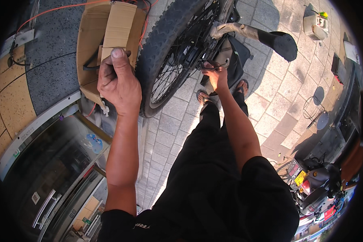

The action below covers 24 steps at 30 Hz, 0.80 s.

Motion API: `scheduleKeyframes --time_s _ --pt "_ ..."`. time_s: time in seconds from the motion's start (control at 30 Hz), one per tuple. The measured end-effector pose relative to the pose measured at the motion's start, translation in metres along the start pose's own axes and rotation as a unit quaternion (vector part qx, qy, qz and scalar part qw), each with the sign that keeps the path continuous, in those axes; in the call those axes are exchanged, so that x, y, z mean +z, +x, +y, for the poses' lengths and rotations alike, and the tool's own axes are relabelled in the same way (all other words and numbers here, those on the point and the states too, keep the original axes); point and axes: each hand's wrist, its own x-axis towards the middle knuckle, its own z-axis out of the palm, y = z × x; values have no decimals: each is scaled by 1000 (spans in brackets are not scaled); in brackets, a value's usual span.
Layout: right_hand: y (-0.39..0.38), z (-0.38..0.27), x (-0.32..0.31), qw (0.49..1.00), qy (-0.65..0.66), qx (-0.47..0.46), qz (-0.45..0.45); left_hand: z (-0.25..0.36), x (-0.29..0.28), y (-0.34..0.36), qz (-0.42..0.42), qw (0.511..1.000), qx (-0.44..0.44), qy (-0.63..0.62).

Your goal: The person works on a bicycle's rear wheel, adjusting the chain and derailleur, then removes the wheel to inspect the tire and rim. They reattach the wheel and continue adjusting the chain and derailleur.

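Observation:
My left hand [117, 82] is closed, thumb on top, beside the bicycle tyre [153, 48], over an open cardboard box [119, 22]; a dark item shows behind its fingers, too hidden to name. My right hand [215, 74] is pinched on a thin dark item at the wheel's hub and drive parts [193, 52]; what it is cannot be made out. Just above that hand, a worn bent bar [240, 29] with a black end sticks out to the right. A dark bag or mat [238, 62] lies under it, by my sandalled feet.
A glass case or door [52, 161] is at lower left, an orange cable [52, 10] at upper left. On the paving [270, 101] to the right are a white container [314, 28] and a wire stand [314, 109]. Parked scooters [318, 189] stand at lower right.

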Motion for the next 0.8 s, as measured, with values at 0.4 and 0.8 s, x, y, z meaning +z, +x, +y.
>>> scheduleKeyframes --time_s 0.4,0.8 --pt "1 -25 9 996 -13 76 45 3 3 0 3 1000 -20 -19" --pt "6 -23 7 984 -150 72 60 3 2 -1 4 1000 -25 -13"
